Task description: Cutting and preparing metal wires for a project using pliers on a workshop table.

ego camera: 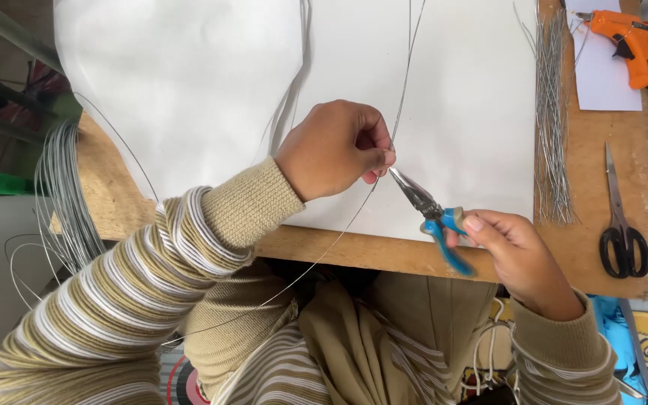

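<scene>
My left hand (pixel 335 148) pinches a long thin steel wire (pixel 403 90) between thumb and fingers over the white sheet (pixel 189 82). The wire runs up past the top edge and curves down toward my lap. My right hand (pixel 515 251) grips blue-handled long-nose pliers (pixel 429 210); the pliers' tips touch the wire just below my left fingertips.
A bundle of cut straight wires (pixel 553 112) lies along the white sheet's right edge on the wooden board (pixel 586 187). Black-handled scissors (pixel 620 225) lie at the right, an orange glue gun (pixel 628 41) on paper at the top right. A wire coil (pixel 61 195) hangs at the left.
</scene>
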